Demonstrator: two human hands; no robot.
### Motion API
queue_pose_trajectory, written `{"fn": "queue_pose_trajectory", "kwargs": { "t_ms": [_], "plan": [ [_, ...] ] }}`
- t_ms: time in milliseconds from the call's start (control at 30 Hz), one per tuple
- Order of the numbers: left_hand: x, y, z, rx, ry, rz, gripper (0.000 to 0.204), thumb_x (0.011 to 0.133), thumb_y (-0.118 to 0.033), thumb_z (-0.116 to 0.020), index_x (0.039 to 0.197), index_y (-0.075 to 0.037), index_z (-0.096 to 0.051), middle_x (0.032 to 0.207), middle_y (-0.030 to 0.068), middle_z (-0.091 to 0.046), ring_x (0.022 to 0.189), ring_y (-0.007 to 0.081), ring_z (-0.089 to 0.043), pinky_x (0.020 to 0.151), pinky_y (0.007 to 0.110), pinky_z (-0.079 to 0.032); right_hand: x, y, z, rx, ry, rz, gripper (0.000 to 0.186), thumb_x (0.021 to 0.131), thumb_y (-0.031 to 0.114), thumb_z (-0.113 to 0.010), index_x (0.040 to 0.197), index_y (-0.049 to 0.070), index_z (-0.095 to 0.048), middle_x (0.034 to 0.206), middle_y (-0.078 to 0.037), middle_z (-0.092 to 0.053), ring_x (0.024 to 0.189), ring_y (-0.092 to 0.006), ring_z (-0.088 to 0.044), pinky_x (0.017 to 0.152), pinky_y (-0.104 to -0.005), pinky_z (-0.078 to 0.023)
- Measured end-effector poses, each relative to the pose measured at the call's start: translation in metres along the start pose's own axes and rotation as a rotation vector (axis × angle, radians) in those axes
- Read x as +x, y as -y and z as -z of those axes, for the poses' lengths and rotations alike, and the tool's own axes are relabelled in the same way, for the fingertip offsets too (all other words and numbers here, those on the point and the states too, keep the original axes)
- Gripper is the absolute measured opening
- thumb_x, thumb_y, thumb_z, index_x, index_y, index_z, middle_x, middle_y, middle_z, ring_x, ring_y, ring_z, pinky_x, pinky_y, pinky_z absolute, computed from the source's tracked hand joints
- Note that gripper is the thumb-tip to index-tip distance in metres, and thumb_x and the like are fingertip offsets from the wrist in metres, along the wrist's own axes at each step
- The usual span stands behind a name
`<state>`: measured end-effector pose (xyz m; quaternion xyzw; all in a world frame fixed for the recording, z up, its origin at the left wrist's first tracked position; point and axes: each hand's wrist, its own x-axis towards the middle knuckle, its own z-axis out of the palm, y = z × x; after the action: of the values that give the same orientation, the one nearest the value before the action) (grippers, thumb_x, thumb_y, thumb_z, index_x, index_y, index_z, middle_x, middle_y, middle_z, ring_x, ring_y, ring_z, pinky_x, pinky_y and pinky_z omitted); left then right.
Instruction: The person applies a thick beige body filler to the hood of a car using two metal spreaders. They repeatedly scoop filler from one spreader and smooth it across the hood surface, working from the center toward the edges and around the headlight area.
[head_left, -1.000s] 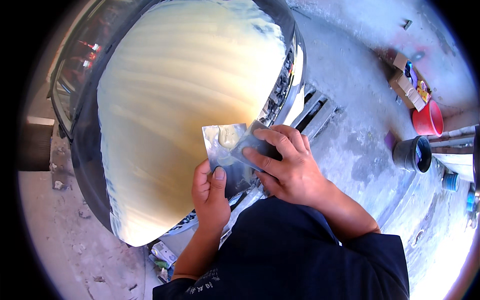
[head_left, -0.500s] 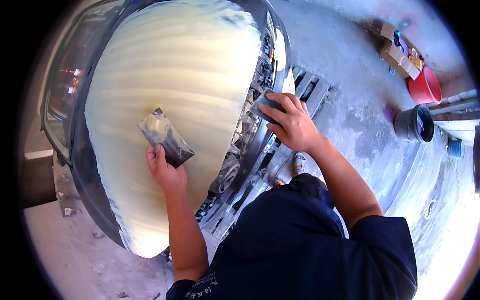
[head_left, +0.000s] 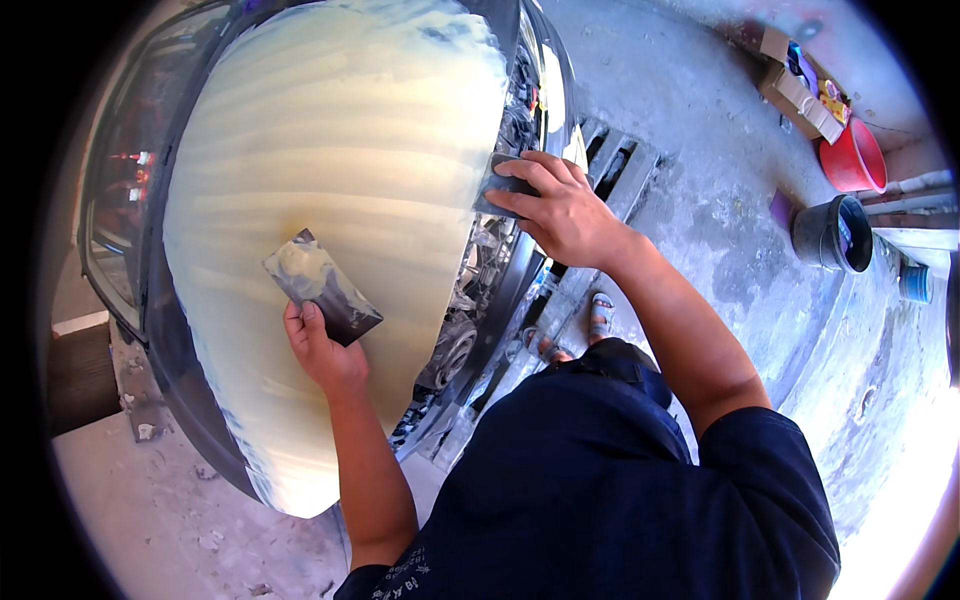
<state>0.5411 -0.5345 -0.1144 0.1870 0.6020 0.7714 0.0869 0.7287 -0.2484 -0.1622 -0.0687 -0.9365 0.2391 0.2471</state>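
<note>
A car hood (head_left: 340, 160) coated in pale yellow body filler fills the upper left. My left hand (head_left: 322, 350) holds a flat metal mixing board (head_left: 320, 287) smeared with filler, resting against the hood's middle. My right hand (head_left: 560, 205) grips a small dark spreader (head_left: 502, 186) and presses it on the hood's right edge, next to the exposed engine bay (head_left: 490, 270).
A drain grate (head_left: 615, 165) lies in the grey concrete floor beside the car. A black bucket (head_left: 833, 233), a red bucket (head_left: 853, 160) and cardboard boxes (head_left: 795, 80) stand at the upper right. My sandalled feet (head_left: 570, 330) show below the bumper.
My hands were together at the board, then parted. The left hand has carried the board left onto the hood; the right hand has taken the spreader to the hood's right edge.
</note>
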Motion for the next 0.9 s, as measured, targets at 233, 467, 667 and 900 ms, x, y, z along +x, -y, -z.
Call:
{"fn": "queue_pose_trajectory", "kwargs": {
  "t_ms": [233,467,667,900],
  "plan": [
    [0.0,0.001,0.001,-0.018,-0.013,0.015,0.031,0.097,-0.012,-0.052,0.124,0.002,-0.045,0.121,0.0126,-0.056,0.113,0.0227,-0.055,0.101,0.039,-0.043,-0.007,-0.004,-0.003,0.05,-0.008,-0.007,0.048,0.077,0.006,-0.069,0.124,0.016,-0.062,0.135,-0.008,-0.046,0.128,-0.0302,-0.04,0.101,-0.0456,-0.036],
    [-0.003,-0.003,-0.007,-0.018,-0.013,0.017,0.032,0.097,-0.013,-0.053,0.123,0.002,-0.045,0.121,0.0122,-0.057,0.113,0.0229,-0.055,0.1,0.039,-0.044,0.001,-0.01,0.0,0.026,0.016,-0.01,0.05,0.077,0.006,-0.069,0.125,0.017,-0.062,0.136,-0.008,-0.045,0.129,-0.031,-0.039,0.102,-0.0465,-0.036],
    [-0.002,-0.003,-0.007,-0.007,-0.021,0.027,0.032,0.097,-0.014,-0.053,0.123,0.002,-0.046,0.12,0.0118,-0.057,0.111,0.0224,-0.055,0.1,0.038,-0.043,0.003,-0.014,0.005,0.031,-0.008,-0.042,0.05,0.077,0.006,-0.068,0.125,0.017,-0.061,0.136,-0.008,-0.044,0.129,-0.0312,-0.039,0.102,-0.0468,-0.037],
    [-0.002,-0.002,-0.004,0.014,-0.01,0.021,0.033,0.097,-0.014,-0.053,0.124,0.001,-0.046,0.121,0.0113,-0.057,0.111,0.0224,-0.055,0.099,0.038,-0.043,0.004,-0.02,0.005,0.018,-0.003,-0.028,0.05,0.078,0.005,-0.068,0.126,0.016,-0.061,0.137,-0.007,-0.044,0.129,-0.0315,-0.039,0.103,-0.0464,-0.036]
  ]
}}
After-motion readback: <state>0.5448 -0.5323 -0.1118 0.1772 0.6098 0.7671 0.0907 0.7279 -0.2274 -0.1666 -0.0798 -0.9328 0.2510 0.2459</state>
